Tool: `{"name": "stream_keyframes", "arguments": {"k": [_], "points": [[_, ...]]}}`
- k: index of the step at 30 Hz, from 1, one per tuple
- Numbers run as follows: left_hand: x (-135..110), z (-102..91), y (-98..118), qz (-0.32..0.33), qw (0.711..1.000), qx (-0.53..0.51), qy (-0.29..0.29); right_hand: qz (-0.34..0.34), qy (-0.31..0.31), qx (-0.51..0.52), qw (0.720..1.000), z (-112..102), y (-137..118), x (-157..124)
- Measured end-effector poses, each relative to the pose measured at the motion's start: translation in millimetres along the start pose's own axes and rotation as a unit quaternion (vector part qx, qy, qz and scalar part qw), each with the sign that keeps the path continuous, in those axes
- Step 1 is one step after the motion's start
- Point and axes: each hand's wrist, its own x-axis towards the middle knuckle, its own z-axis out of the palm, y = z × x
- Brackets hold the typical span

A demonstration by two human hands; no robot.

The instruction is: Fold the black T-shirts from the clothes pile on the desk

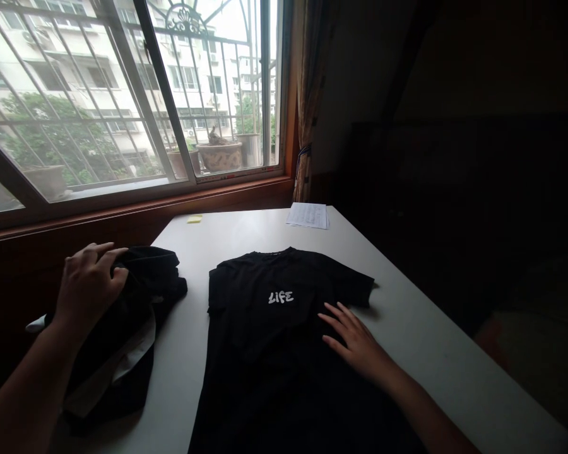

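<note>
A black short-sleeved T-shirt (265, 340) lies spread out on the white table (180, 372), its collar toward the window. White lettering (281, 297) is printed on its upper part. My right hand (353, 340) is over the shirt's right side, below the sleeve, with the fingers stretched and apart. At the left, my left hand (92, 277) is at the top of a crumpled pile of dark clothes (156, 268), thumb and fingers loosely bent and apart. White parts show within the pile. Whether the left fingertips touch the cloth, I cannot tell.
Printed paper sheets (307, 215) lie at the table's far end, and a small yellow note (194, 219) near its far left corner. A barred window (208, 94) and a tied curtain (304, 126) stand behind. The right side of the room is very dark.
</note>
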Motion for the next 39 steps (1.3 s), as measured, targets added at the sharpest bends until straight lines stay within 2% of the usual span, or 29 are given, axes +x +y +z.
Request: {"name": "stream_keyframes", "arguments": {"k": [2,4,6,10,13,15,18,22,26,29,32,35,39], "points": [[-2.3,0.7,28.5,0.054,0.997,-0.055,-0.004,0.0,0.004,0.0,1.0,0.6,0.4,-0.2],[-8.7,8.5,59.2,0.082,0.989,-0.106,-0.058,0.001,0.005,0.001,1.0,0.6,0.5,-0.3],[-19.2,22.1,90.7,0.106,0.977,-0.142,-0.115,0.002,0.002,0.001,1.0,0.0,0.1,-0.3],[-44.6,53.8,148.4,0.164,0.953,-0.172,-0.186,0.005,-0.004,-0.006,1.0,-2.0,-2.9,-0.9],[-57.4,68.9,178.0,0.196,0.939,-0.165,-0.23,0.007,0.001,-0.024,1.0,-3.1,-6.9,-2.8],[-60.9,73.6,187.1,0.193,0.937,-0.139,-0.255,0.006,0.006,-0.04,0.999,-3.3,-9.5,-4.8],[-62.0,76.9,182.7,0.166,0.941,-0.08,-0.283,0.004,0.015,-0.065,0.998,-2.7,-11.9,-8.6],[-63.8,79.0,150.8,0.111,0.947,-0.027,-0.3,0.003,0.018,-0.081,0.997,-2.9,-10.8,-15.5],[-67.9,73.9,115.0,0.019,0.941,-0.044,-0.334,0.0,-0.002,-0.073,0.997,-8.4,-6.2,-25.6],[-72.8,65.6,100.4,-0.014,0.933,-0.056,-0.356,0.004,-0.027,-0.063,0.998,-13.4,-4.9,-34.2],[-78.8,56.4,98.5,-0.021,0.923,-0.044,-0.381,0.003,-0.038,-0.06,0.997,-17.4,-8.6,-42.0],[-81.9,47.5,105.7,-0.016,0.922,0.005,-0.386,-0.009,-0.027,-0.049,0.998,-25.0,-15.6,-46.6],[-74.2,43.0,122.7,0.048,0.956,0.044,-0.286,-0.041,-0.015,-0.034,0.998,-46.3,-21.6,-38.7]]}}
